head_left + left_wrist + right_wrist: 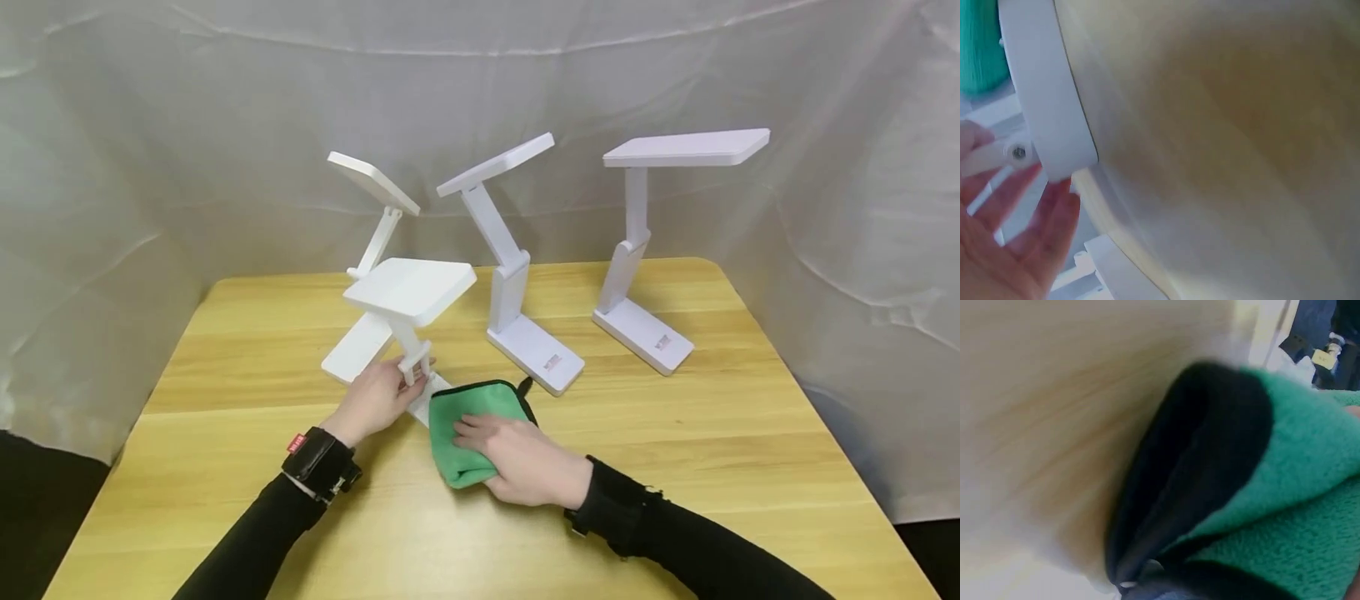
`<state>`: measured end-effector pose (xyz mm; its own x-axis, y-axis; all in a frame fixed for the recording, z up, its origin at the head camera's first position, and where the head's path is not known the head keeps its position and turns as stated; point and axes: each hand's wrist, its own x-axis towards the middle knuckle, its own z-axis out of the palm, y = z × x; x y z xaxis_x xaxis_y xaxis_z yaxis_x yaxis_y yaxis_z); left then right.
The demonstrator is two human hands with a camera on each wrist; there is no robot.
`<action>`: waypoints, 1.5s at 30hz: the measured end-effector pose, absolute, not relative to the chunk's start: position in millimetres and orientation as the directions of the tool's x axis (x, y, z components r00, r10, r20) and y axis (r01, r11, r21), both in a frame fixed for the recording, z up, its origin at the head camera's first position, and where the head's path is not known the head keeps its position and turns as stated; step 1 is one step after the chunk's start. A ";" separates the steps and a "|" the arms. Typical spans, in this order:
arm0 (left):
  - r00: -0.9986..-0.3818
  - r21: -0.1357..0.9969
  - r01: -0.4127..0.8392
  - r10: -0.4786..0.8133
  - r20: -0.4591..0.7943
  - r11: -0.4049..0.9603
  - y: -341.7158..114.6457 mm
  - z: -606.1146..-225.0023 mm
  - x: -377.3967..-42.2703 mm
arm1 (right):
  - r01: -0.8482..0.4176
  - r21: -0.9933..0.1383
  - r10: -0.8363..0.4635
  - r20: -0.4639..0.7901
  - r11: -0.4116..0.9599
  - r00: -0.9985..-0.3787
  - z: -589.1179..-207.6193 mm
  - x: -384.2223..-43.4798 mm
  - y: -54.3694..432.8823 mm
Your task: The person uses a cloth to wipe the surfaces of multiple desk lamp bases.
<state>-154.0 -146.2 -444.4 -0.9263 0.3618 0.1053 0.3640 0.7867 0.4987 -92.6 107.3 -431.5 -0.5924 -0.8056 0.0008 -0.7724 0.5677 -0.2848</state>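
Note:
The nearest white desk lamp [411,290] stands left of the table's middle, its flat head tilted. My left hand [378,398] holds this lamp by the foot of its jointed arm [414,360], beside the base. In the left wrist view, the left fingers [1054,234] lie around the hinged arm below the lamp head [1047,81]. My right hand [528,458] holds a green cloth [480,408] with black edging, its fingers lying over the top. The cloth covers much of the lamp's base [423,404]. In the right wrist view, folded green cloth [1297,450] hides most of the hand.
Three more white desk lamps stand behind: one at the back left [360,348], one in the middle [536,354] and one at the right [645,333]. The wooden table [712,467] has a grey curtain [300,92] behind and at its sides.

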 end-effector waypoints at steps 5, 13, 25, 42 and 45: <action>-0.845 0.591 0.441 0.534 0.021 0.675 -161.9 -439.8 -157.8 | -0.766 -0.312 -0.814 -0.048 0.562 -0.578 -428.9 -91.7 115.8; -0.795 0.572 0.490 0.606 -0.015 0.657 -161.1 -437.6 -165.3 | -0.778 -0.270 -0.818 -0.076 0.568 -0.571 -426.4 -114.0 91.0; -0.822 0.490 0.498 0.570 0.003 0.715 -154.5 -439.6 -169.7 | -0.773 -0.388 -0.855 -0.096 0.503 -0.509 -432.3 -108.7 105.3; -0.819 0.483 0.513 0.574 0.026 0.710 -157.5 -444.2 -168.9 | -0.716 -0.414 -0.810 -0.099 0.562 -0.579 -435.4 -127.0 85.8; -0.824 0.500 0.499 0.567 0.020 0.708 -157.6 -443.5 -169.1 | -0.745 -0.402 -0.831 -0.080 0.532 -0.550 -438.5 -123.1 86.5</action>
